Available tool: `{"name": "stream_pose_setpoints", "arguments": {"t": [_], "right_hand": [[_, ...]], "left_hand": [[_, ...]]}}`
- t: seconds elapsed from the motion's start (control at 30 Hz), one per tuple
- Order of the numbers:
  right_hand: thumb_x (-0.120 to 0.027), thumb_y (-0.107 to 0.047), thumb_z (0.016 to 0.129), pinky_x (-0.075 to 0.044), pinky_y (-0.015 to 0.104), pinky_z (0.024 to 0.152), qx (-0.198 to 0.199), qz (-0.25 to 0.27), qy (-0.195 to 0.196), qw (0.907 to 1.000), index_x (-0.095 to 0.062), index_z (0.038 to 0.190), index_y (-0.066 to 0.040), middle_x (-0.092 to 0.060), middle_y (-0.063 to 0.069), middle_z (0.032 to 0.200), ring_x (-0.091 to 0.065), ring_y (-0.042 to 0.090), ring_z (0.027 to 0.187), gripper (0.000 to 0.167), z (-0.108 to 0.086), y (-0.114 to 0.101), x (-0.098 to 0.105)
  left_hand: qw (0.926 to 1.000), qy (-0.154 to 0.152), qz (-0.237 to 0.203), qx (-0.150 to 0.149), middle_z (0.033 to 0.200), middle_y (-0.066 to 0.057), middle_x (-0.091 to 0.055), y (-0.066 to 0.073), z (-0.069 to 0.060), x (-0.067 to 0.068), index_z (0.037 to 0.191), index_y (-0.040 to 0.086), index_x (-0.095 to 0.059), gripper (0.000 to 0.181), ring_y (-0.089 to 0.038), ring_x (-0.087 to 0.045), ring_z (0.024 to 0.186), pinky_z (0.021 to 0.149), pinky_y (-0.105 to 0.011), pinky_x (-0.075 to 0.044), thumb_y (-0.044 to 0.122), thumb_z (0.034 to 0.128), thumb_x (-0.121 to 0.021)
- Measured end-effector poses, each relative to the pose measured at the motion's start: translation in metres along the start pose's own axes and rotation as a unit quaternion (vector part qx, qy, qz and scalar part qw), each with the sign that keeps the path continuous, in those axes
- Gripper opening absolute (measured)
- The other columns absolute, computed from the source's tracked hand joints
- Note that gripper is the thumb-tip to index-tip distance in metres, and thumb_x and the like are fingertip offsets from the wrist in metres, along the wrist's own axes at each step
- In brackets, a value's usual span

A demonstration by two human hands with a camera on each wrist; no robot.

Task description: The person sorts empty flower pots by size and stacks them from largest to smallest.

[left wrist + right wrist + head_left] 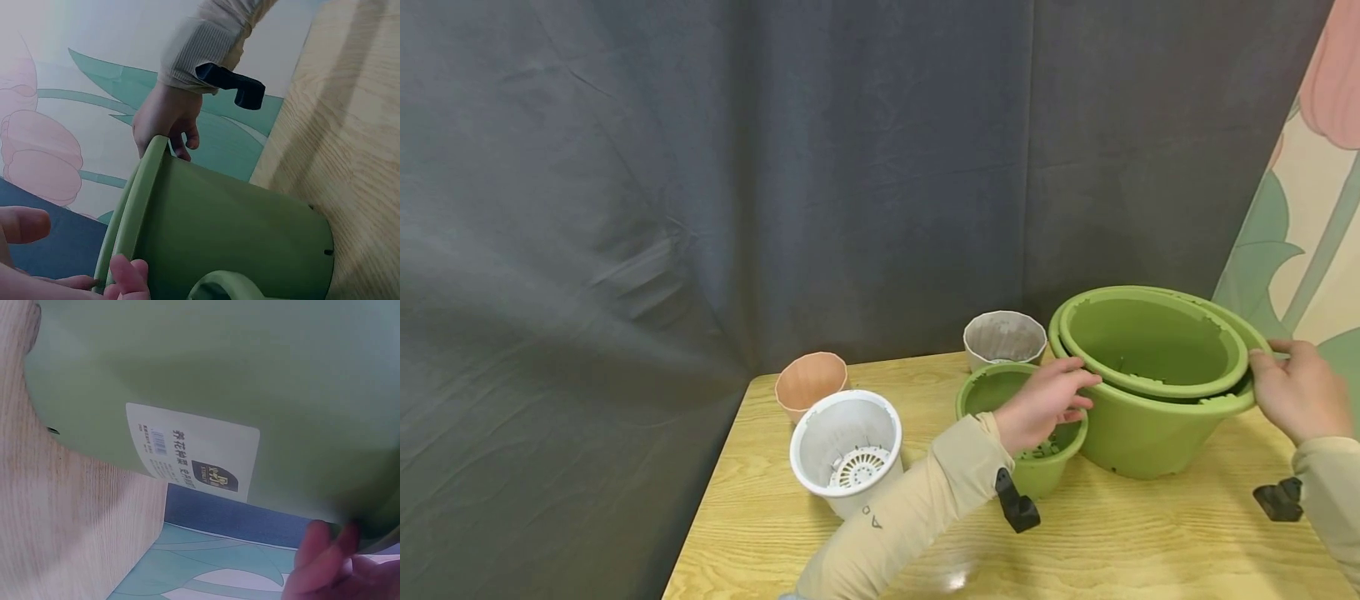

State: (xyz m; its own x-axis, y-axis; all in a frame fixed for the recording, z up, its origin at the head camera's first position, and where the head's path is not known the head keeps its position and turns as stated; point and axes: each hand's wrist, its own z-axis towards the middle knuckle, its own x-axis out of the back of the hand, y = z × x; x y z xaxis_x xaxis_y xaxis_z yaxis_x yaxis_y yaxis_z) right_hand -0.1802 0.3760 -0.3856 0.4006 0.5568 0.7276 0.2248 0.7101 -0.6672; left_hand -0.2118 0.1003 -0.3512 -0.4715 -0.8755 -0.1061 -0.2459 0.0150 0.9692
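Two green flowerpots are nested at the right of the head view, the inner flowerpot (1157, 333) sitting at a slant inside the large flowerpot (1142, 442). My right hand (1303, 392) grips the large pot's right rim, with its thumb on top and fingers beneath the lip. At the left rim, my left hand (1037, 408) holds the edge with fingers above and below it. Under that hand stands a smaller green flowerpot (1045, 479), partly hidden by it. A white label (194, 453) shows on the large pot's side in the right wrist view.
A white pot (846, 404) with a slotted bottom stands left of my left forearm, close to a terracotta-coloured pot (811, 382). A greyish pot (1004, 337) is at the back. All rest on a wooden table (760, 517) before a dark curtain (880, 167).
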Motion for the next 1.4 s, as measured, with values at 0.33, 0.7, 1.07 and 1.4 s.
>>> {"name": "stream_pose_setpoints", "arguments": {"t": [0.33,0.7,1.07,1.4], "right_hand": [[-0.026,-0.025,0.100,-0.037,0.039,0.059,-0.002,0.002,0.005,1.0000,-0.029,0.138,0.021,-0.064,0.036,0.092,-0.058,0.048,0.078,0.060,-0.001,0.000,0.000],[-0.025,-0.030,0.101,-0.036,0.035,0.057,0.001,-0.001,0.001,1.0000,-0.027,0.138,0.021,-0.064,0.033,0.084,-0.057,0.028,0.061,0.063,0.001,0.001,0.001],[-0.026,-0.026,0.101,-0.041,0.035,0.051,0.002,-0.005,-0.004,1.0000,-0.026,0.136,0.024,-0.063,0.036,0.086,-0.055,0.023,0.055,0.061,-0.001,-0.001,0.001],[-0.024,-0.026,0.102,-0.038,0.028,0.045,0.007,0.005,-0.006,0.9999,-0.022,0.138,0.024,-0.065,0.025,0.072,-0.050,0.012,0.047,0.062,0.000,-0.001,0.001]], "left_hand": [[0.9419,-0.017,0.319,-0.103,0.146,0.015,-0.026,-0.004,-0.006,0.004,0.146,0.031,-0.042,0.053,-0.002,-0.047,0.114,0.093,-0.019,-0.040,0.025,0.0941,-0.053],[0.8361,-0.055,0.532,-0.123,0.158,0.019,-0.014,-0.008,-0.013,0.006,0.149,0.039,-0.030,0.056,-0.016,-0.031,0.138,0.104,-0.031,-0.039,0.034,0.0957,-0.047],[0.8208,-0.083,0.552,-0.122,0.159,0.022,-0.013,-0.004,-0.014,0.015,0.150,0.037,-0.028,0.057,-0.012,-0.026,0.142,0.110,-0.027,-0.034,0.037,0.0971,-0.048],[0.8095,-0.074,0.555,-0.178,0.148,0.011,-0.043,0.007,-0.014,0.031,0.141,0.021,-0.047,0.045,-0.002,-0.037,0.137,0.110,-0.015,-0.031,0.034,0.0987,-0.048]]}}
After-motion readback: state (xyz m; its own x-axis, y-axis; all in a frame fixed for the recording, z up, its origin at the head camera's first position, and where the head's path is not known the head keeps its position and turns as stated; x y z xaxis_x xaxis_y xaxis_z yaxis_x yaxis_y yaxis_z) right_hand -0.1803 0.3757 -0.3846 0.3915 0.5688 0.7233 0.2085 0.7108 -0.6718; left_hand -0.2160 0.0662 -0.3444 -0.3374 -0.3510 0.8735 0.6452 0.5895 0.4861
